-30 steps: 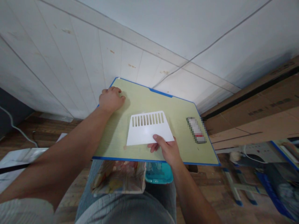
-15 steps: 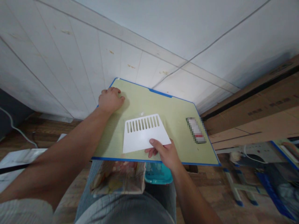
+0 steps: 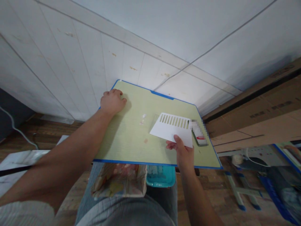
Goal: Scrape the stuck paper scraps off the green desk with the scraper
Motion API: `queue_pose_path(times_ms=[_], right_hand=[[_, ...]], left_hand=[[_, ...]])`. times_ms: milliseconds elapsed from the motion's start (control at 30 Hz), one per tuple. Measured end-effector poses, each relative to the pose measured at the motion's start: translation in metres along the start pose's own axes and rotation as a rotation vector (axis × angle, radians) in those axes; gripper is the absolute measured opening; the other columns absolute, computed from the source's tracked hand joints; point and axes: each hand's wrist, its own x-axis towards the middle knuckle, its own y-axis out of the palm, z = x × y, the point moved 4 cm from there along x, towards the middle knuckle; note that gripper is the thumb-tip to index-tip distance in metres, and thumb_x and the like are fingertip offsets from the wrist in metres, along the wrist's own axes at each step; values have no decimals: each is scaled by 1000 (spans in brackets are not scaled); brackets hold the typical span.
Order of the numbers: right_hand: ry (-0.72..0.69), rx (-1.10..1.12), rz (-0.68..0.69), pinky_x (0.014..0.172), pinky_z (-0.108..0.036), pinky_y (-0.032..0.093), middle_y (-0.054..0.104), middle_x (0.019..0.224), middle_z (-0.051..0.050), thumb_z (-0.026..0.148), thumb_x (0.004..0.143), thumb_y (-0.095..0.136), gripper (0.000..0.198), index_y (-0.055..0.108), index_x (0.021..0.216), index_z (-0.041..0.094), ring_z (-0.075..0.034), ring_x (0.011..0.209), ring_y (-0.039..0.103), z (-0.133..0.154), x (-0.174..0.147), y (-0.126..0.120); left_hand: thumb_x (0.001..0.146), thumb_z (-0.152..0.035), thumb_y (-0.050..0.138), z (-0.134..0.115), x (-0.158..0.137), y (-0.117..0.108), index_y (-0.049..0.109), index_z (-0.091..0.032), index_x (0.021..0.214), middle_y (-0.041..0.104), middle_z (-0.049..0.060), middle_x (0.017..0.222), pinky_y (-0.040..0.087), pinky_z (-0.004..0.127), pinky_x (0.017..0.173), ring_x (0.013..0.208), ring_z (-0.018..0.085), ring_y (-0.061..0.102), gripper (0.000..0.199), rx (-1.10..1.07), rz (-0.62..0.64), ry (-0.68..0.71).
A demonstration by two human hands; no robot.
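My right hand (image 3: 185,153) grips a white plastic scraper (image 3: 172,128) by its lower right part, thumb on top and fingers underneath. A row of slots runs along the scraper's far side. It is over the right half of a pale yellow-green tabletop (image 3: 131,144) with a blue rim, close beside a phone-like object (image 3: 199,135) that is partly blurred out. My left hand (image 3: 113,102) rests at the tabletop's left edge, fingers loosely bent and thumb apart, with nothing seen in it. Small white scraps (image 3: 144,116) lie near the middle of the tabletop.
A white panelled wall (image 3: 131,59) borders the table's far side, with a grey cable (image 3: 204,53) running down it. Large cardboard boxes (image 3: 258,110) stand at the right. Below the near edge are an open patterned bag (image 3: 119,185) and a turquoise container (image 3: 161,179).
My right hand has moved right with the scraper, which has turned and now reaches the phone-like object. The scraps and a brownish spot on the tabletop are uncovered. My left hand stays put.
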Motion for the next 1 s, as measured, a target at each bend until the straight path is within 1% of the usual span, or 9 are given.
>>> queue_pose_path(times_ms=[133, 300, 433, 533, 600, 700, 833, 900, 1000], right_hand=[[8, -61, 51, 59, -41, 69, 90, 73, -13, 71, 91, 107, 53, 86, 86, 23, -31, 57, 83, -8, -13, -13], [58, -37, 161, 61, -40, 71, 89, 71, -9, 61, 97, 105, 43, 89, 88, 23, -29, 57, 83, -2, -35, -11], [55, -79, 189, 63, -39, 72, 91, 74, -13, 66, 101, 102, 50, 89, 80, 23, -30, 62, 85, 2, -37, -9], [83, -135, 277, 65, -42, 75, 89, 71, -15, 70, 99, 102, 55, 90, 76, 22, -32, 62, 86, -3, -39, -8], [93, -120, 270, 63, -43, 75, 87, 67, -13, 69, 98, 101, 54, 89, 74, 22, -31, 58, 84, -7, -41, -8], [90, -93, 229, 64, -43, 76, 87, 67, -12, 67, 99, 99, 51, 90, 76, 22, -30, 56, 83, -11, -45, -8], [81, -76, 274, 65, -44, 76, 84, 63, -10, 65, 102, 97, 52, 87, 69, 25, -32, 59, 84, -13, -49, -6], [79, -62, 287, 66, -45, 76, 81, 60, -9, 64, 103, 97, 53, 86, 67, 27, -32, 59, 84, -12, -50, -6], [73, -61, 245, 61, -45, 73, 81, 60, -8, 67, 100, 99, 51, 89, 72, 26, -32, 56, 81, -10, -51, -11]], left_hand=[[109, -43, 66, 1, 1, 0, 83, -25, 169, 78, 18, 179, 57, 66, 141, 168, 51, 63, 65, -21, -6, 1], [107, -46, 68, 3, 2, 1, 83, -27, 167, 80, 19, 175, 57, 67, 140, 167, 52, 64, 65, -29, -16, -3], [108, -46, 67, 3, 1, 2, 83, -26, 167, 78, 19, 178, 57, 68, 140, 168, 52, 63, 64, -28, -12, 0], [107, -45, 69, 4, 2, 2, 83, -26, 166, 78, 20, 178, 56, 70, 141, 169, 53, 63, 63, -48, -14, 0], [106, -45, 70, 4, 3, 3, 83, -25, 164, 78, 21, 179, 57, 71, 141, 169, 53, 64, 63, -53, -16, 2], [109, -46, 70, 5, 4, 3, 84, -25, 164, 77, 20, 181, 57, 70, 140, 169, 53, 64, 60, -45, -17, 0], [111, -52, 72, 4, 3, 2, 84, -27, 163, 74, 20, 183, 56, 67, 142, 171, 53, 62, 59, -58, 1, -9], [111, -48, 70, 3, 3, 1, 83, -25, 165, 73, 20, 185, 55, 67, 143, 172, 52, 62, 60, -50, 7, -11], [109, -45, 66, 2, 2, 0, 82, -25, 166, 73, 19, 186, 55, 67, 143, 172, 51, 62, 62, -33, 13, -11]])
